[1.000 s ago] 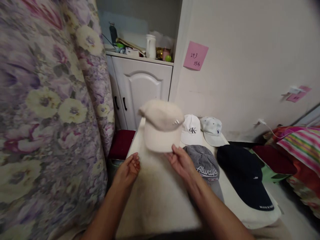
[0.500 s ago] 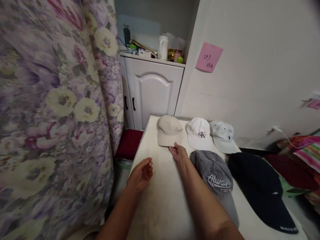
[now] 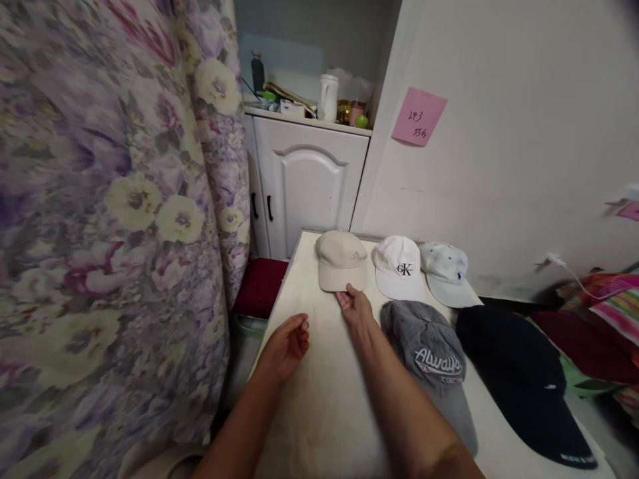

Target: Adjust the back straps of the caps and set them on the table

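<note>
A beige cap (image 3: pixel 340 258) lies on the pale table (image 3: pixel 319 399) at the back left of a row of caps. My right hand (image 3: pixel 355 306) reaches to its brim, with thumb and fingertips pinched on the brim's front edge. My left hand (image 3: pixel 288 340) rests on the table to the left, loosely curled and holding nothing. Beside the beige cap are a white cap (image 3: pixel 398 265) with a black logo and a pale blue cap (image 3: pixel 444 271). A grey cap (image 3: pixel 429 352) lies just right of my right forearm.
A dark navy cap (image 3: pixel 519 379) lies at the table's right. A floral curtain (image 3: pixel 110 219) hangs close on the left. Behind the table stands a white cabinet (image 3: pixel 304 179) with bottles and clutter on top. A pink note (image 3: pixel 418 116) is on the wall. Bedding lies at far right.
My right hand carried the beige cap from in the air down onto the table's back left, next to the white cap. My left hand stayed curled on the table.
</note>
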The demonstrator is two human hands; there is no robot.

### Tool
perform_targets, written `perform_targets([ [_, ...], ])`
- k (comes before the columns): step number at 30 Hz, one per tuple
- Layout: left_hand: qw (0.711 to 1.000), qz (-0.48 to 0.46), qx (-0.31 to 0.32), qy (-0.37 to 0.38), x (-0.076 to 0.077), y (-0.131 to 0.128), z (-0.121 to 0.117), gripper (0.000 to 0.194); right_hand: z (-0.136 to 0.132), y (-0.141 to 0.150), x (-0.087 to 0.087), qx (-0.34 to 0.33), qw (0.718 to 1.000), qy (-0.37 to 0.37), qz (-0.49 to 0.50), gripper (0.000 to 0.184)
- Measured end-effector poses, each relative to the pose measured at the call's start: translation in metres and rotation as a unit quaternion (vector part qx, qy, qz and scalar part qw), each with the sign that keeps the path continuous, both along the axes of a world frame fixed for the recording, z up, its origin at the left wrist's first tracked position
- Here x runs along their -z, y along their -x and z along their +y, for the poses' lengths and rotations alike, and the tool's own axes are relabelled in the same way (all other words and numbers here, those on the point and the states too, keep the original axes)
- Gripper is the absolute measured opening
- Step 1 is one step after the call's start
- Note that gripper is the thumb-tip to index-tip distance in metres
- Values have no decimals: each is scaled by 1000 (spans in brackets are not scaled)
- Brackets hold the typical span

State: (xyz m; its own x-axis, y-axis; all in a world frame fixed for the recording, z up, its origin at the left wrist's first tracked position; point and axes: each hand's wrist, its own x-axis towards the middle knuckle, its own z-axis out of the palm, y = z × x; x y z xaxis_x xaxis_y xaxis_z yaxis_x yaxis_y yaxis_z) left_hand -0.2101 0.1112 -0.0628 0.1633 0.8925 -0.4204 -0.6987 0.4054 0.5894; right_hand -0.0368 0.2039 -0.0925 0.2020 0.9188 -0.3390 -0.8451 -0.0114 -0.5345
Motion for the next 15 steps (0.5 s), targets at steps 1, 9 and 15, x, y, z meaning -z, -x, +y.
perform_targets([
  [1, 1000, 0, -2, 0, 0, 1, 0, 10, -4, 0, -4, 1, 1000, -11, 3, 17],
  [9, 1000, 4, -11, 4, 4, 2, 6, 10, -65, -5, -25, -22, 998, -60, 7, 15],
  [15, 1000, 7, -9, -3, 3, -1, 3, 10, -99, -16, -37, -38, 997, -72, 4, 15],
])
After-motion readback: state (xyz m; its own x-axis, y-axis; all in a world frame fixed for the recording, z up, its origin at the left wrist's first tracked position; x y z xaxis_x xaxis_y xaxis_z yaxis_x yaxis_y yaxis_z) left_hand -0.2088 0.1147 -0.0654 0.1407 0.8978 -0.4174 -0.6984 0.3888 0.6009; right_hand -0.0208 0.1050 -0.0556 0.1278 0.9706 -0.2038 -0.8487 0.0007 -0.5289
